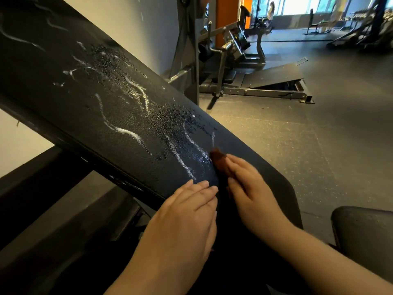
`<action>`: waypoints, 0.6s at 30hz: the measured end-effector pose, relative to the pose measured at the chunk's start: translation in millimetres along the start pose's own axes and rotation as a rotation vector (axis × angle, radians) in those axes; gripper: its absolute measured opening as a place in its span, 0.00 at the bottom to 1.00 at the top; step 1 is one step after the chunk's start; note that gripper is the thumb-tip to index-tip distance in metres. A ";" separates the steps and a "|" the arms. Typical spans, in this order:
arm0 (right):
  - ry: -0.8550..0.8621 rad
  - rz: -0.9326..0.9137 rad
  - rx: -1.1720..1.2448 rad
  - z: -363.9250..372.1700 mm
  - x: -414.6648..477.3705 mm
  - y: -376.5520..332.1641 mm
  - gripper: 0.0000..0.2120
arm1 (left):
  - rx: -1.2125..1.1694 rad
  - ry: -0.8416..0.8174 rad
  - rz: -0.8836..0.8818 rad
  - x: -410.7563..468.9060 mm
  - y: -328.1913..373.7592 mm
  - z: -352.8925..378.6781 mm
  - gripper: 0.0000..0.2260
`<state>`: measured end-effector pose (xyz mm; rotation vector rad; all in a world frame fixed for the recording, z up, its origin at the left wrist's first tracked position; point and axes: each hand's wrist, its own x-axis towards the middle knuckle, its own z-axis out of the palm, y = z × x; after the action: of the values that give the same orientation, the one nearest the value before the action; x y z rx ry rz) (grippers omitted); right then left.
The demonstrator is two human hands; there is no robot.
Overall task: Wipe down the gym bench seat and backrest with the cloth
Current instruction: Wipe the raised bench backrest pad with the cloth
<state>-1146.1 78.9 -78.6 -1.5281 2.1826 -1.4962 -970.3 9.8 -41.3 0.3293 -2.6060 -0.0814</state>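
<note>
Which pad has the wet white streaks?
The long tilted backrest: white streaks and droplets cover it. The seat pad at lower right shows none.
</note>
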 end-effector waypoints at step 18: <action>-0.163 -0.223 -0.027 -18.3 -12.9 16.0 0.23 | -0.022 -0.064 -0.018 0.0 -1.7 -6.8 0.16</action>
<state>-1160.5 101.0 -86.5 -1.8837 2.0056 -1.3460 -966.5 8.1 -35.6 0.3483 -2.6637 -0.1289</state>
